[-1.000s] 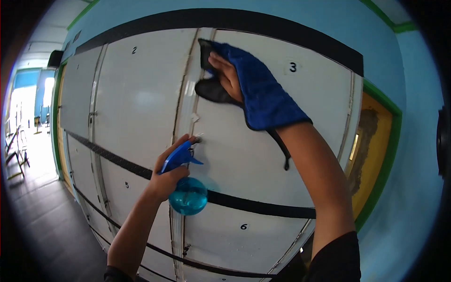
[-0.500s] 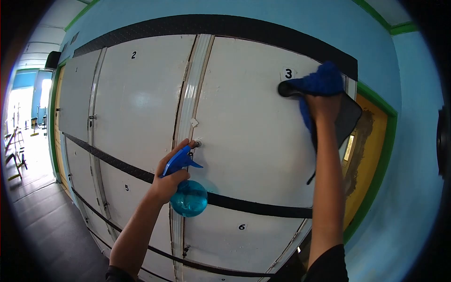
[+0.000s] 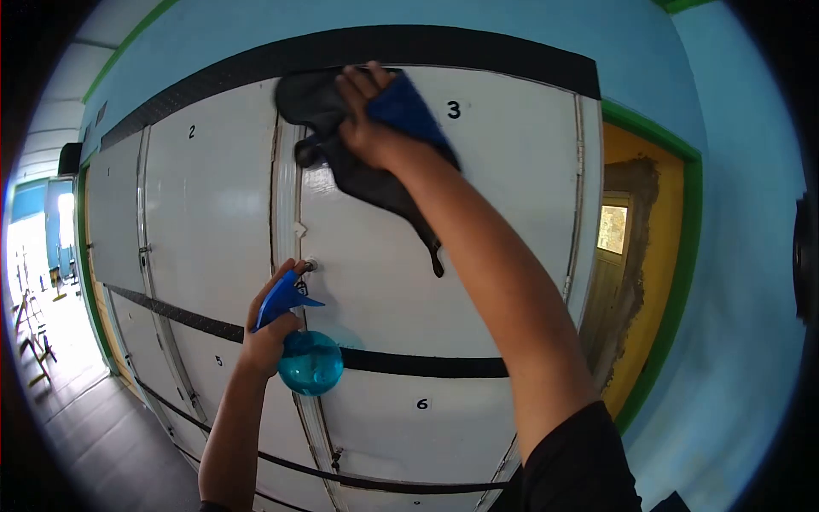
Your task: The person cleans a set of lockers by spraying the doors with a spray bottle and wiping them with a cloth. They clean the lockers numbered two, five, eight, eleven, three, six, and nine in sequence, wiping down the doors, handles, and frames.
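One blue-headed spray bottle (image 3: 311,364) (round-bodied, liquid inside teal) in left hand (image 3: 266,341), fingers curled round its neck, before lower left of locker door 3 (image 3: 512,222). Right hand (image 3: 365,128), fingers extended, flat on blue-and-black cloth (image 3: 411,111) across door's upper left and adjoining frame strip (image 3: 287,192).

We read a black number 3 (image 3: 454,109) near the top of the upper right locker door (image 3: 529,154), and a number 2 (image 3: 192,132) high on the upper middle locker door (image 3: 205,205). Below these we see number 5 (image 3: 219,361) on the lower middle locker door (image 3: 199,348) and number 6 (image 3: 422,404) on the lower right locker door (image 3: 384,435). We find the small mark (image 3: 108,172) on the far-left upper locker door (image 3: 115,222) too faint to read surely.
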Tool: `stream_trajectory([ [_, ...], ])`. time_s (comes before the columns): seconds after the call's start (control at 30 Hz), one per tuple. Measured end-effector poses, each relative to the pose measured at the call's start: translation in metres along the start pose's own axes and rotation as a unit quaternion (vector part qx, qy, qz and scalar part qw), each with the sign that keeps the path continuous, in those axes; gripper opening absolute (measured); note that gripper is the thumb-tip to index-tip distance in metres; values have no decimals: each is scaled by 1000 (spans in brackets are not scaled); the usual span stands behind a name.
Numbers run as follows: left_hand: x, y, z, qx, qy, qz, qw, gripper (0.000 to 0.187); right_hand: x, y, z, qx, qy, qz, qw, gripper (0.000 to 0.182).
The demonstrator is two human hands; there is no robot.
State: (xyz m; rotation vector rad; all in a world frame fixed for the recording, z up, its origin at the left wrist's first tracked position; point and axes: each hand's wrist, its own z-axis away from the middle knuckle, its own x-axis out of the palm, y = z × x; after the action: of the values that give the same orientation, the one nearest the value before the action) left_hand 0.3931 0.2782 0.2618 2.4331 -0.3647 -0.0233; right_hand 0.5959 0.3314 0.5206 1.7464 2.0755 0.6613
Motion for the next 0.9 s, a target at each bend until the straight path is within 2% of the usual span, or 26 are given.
stream_trajectory([
  [0.13,0,-3,-1,-14,17,10,1000,92,-69,127,65,15,69,65,995,67],
  [0.2,1,0,0,-15,16,0,1000,92,-93,178,110,73,122,108,984,69],
  [0.27,2,3,1,-25,31,-35,999,95,-119,173,135,132,103,249,954,58],
  [0.3,2,0,0,-30,26,-34,999,95,-126,162,146,135,97,252,953,58],
  [0.37,-1,-6,0,-12,29,-13,999,94,-132,128,159,165,21,113,980,46],
  [0.43,0,-4,1,-12,22,-18,1000,93,-134,90,174,84,85,69,990,40],
  [0.47,0,-2,1,-5,20,-23,1000,92,-135,75,177,36,58,60,996,43],
  [0.53,0,-5,0,-14,22,4,1000,91,-134,36,199,122,22,134,983,43],
  [0.57,-1,-6,1,-21,25,26,999,90,-131,38,197,120,23,127,984,43],
  [0.63,-1,-6,1,-15,23,24,999,89,-122,54,183,115,35,158,980,45],
  [0.77,-6,-4,3,-7,3,37,999,86,-107,81,105,124,26,122,984,49],
  [0.83,-7,-2,3,-18,6,43,999,86,-85,80,63,49,48,138,988,56],
  [0.9,-10,-3,1,-2,-33,28,999,87,-62,56,24,9,61,100,993,52],
])
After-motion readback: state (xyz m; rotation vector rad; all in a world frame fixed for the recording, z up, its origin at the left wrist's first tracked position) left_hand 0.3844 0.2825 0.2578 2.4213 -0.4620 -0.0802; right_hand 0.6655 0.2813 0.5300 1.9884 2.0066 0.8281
